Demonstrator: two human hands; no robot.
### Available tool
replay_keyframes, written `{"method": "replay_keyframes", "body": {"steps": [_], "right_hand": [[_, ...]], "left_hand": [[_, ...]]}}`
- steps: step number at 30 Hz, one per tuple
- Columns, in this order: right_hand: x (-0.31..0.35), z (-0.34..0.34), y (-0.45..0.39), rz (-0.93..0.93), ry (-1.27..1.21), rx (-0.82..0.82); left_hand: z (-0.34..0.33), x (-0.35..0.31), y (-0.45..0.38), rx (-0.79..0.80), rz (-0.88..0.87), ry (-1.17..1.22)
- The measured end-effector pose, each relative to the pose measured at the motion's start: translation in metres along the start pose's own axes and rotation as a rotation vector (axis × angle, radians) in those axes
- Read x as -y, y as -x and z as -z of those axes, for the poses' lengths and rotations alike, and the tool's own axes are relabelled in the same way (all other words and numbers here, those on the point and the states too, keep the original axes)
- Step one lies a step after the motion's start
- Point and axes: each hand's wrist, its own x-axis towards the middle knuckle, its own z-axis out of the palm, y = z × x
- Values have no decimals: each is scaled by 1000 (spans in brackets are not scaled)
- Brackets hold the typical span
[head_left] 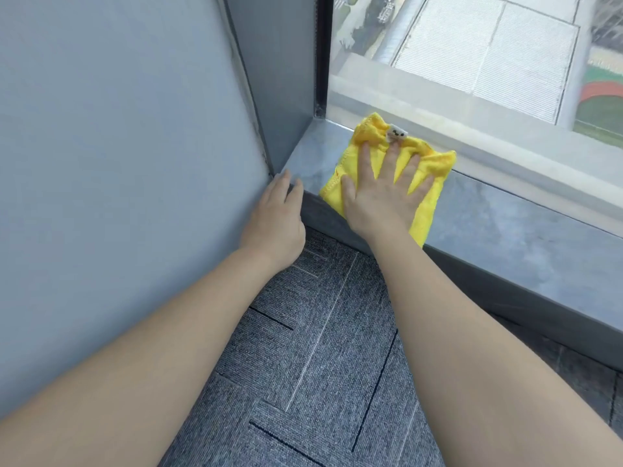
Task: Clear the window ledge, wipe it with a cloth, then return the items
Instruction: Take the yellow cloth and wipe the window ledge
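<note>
Both hands work the ledge (499, 224): the right hand (381, 193) presses the cloth (428, 210) flat with spread fingers near the left corner (for even wiping contact), while the left hand (276, 220), relaxed and holding nothing, braces on the edge.

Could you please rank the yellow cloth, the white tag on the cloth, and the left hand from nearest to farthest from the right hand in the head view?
1. Yellow cloth: directly under the right hand.
2. White tag: just past the fingertips, by the window.
3. Left hand: apart, at the ledge's left corner.
</note>
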Motion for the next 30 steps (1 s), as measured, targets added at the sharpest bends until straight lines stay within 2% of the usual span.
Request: {"method": "replay_keyframes", "body": {"steps": [5,7,10,14,19,24,30], "right_hand": [[-11,6,7,335,31,11],[-23,8,13,382,23,1],[-24,7,14,273,44,-12],[8,3,-1,60,9,8],[38,-1,-16,34,1,-7],[46,-3,-18,242,50,-21],[15,-2,1,520,133,4]], "left_hand": [[5,-1,0,36,-3,-58],[6,-2,-1,32,15,-89],[8,-5,0,23,54,-72],[10,-1,2,51,76,3],[14,4,2,102,86,97],[19,-7,6,-78,122,221],[20,-18,6,-155,81,183]]}}
